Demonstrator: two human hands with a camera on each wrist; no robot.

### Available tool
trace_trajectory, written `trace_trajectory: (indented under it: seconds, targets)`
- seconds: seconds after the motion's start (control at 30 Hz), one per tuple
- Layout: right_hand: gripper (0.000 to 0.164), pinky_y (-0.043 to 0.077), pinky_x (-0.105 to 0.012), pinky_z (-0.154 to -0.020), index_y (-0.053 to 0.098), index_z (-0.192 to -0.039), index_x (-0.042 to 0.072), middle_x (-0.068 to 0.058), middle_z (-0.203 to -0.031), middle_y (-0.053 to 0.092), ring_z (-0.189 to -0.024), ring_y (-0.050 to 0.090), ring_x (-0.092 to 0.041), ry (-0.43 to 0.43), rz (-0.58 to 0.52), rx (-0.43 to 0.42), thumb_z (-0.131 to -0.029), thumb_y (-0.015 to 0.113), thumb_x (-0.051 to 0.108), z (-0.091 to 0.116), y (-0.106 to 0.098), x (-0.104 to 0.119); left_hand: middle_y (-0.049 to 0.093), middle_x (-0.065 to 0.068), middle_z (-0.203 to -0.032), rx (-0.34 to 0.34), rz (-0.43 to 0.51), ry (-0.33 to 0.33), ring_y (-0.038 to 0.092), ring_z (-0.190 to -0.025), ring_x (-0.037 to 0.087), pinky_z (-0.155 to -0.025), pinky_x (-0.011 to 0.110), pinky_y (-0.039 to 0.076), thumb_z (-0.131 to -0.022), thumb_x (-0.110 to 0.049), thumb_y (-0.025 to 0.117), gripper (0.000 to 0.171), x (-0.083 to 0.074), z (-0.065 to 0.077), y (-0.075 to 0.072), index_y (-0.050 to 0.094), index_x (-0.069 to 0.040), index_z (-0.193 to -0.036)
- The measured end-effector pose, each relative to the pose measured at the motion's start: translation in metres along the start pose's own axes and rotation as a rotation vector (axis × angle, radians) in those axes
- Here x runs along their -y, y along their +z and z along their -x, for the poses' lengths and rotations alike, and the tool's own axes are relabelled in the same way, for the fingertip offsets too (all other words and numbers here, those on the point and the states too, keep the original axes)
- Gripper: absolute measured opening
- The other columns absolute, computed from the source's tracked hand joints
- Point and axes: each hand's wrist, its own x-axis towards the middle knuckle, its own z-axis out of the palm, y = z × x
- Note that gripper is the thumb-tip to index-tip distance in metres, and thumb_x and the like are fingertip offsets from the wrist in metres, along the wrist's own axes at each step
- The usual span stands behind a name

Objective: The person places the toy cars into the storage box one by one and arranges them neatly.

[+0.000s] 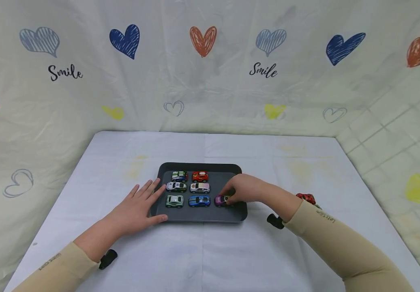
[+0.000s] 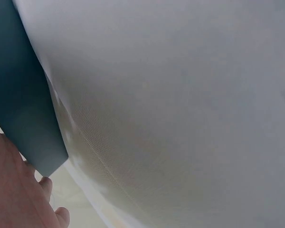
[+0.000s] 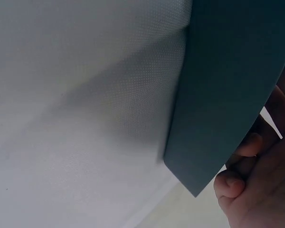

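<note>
A dark grey tray (image 1: 202,217) lies on the table with several toy cars in rows. My right hand (image 1: 244,188) reaches over its right side and pinches a purple toy car (image 1: 221,200) at the right end of the front row. A blue toy car (image 1: 199,201) and a pale green one (image 1: 174,201) stand to its left. Behind them are two white toy cars, one of them patterned (image 1: 200,187), then a red car (image 1: 200,176) and a green-and-white one (image 1: 179,176). My left hand (image 1: 138,209) rests at the tray's left edge with fingers spread.
A red toy car (image 1: 306,198) sits on the white-covered table (image 1: 202,259) to the right, partly hidden by the right sleeve. Each wrist carries a small black camera (image 1: 275,221). A cloth printed with hearts (image 1: 202,81) hangs behind the table.
</note>
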Motion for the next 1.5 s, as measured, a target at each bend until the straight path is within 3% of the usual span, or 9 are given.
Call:
trace_trajectory:
  seconds: [0.47,0.83,1.17,1.4,1.5]
  targets:
    - [0.035,0.051,-0.039,-0.096,0.074,-0.121,0.022,0.004,-0.115,0.069,-0.108,0.062,-0.016,-0.074,0.098,-0.062,-0.087,0.078,0.028,0.008,-0.010,0.001,0.009,0.007,-0.167,-0.002,-0.001,0.007,0.011,-0.151,0.034,-0.119,0.059,0.010,-0.088,-0.077,0.046,0.096,0.002,0.002,0.003,0.020,-0.020,-0.160]
    - [0.036,0.052,-0.039,-0.091,0.072,-0.124,0.023,0.004,-0.115,0.068,-0.109,0.061,-0.020,-0.061,-0.026,-0.092,-0.088,0.077,0.027,0.020,-0.022,-0.007,0.009,0.007,-0.166,-0.012,0.003,0.010,0.011,-0.151,0.034,-0.119,0.059,0.010,-0.089,-0.074,0.050,0.095,0.001,0.001,0.002,0.021,-0.019,-0.160]
    - [0.037,0.052,-0.038,-0.086,0.071,-0.126,0.020,-0.001,-0.118,0.068,-0.107,0.062,-0.026,-0.025,-0.069,-0.166,-0.089,0.076,0.027,0.051,-0.031,-0.045,0.010,0.007,-0.166,-0.011,0.015,0.009,0.011,-0.151,0.035,-0.119,0.059,0.010,-0.089,-0.074,0.050,0.095,0.001,0.001,0.002,0.021,-0.018,-0.160]
    - [0.039,0.052,-0.041,-0.087,0.070,-0.127,0.020,0.000,-0.124,0.066,-0.112,0.060,-0.028,0.086,-0.086,-0.199,-0.089,0.076,0.029,0.077,-0.029,-0.079,0.008,0.006,-0.167,0.001,0.011,0.006,0.010,-0.151,0.035,-0.120,0.059,0.009,-0.089,-0.074,0.050,0.095,0.002,0.000,0.001,0.019,-0.019,-0.160]
    - [0.040,0.052,-0.039,-0.083,0.070,-0.127,0.018,-0.002,-0.125,0.066,-0.106,0.060,-0.027,0.118,-0.087,-0.191,-0.089,0.076,0.029,0.090,-0.025,-0.095,0.008,0.007,-0.167,0.011,0.011,0.005,0.011,-0.151,0.035,-0.119,0.059,0.009,-0.089,-0.073,0.050,0.095,0.000,0.000,0.000,0.020,-0.019,-0.160]
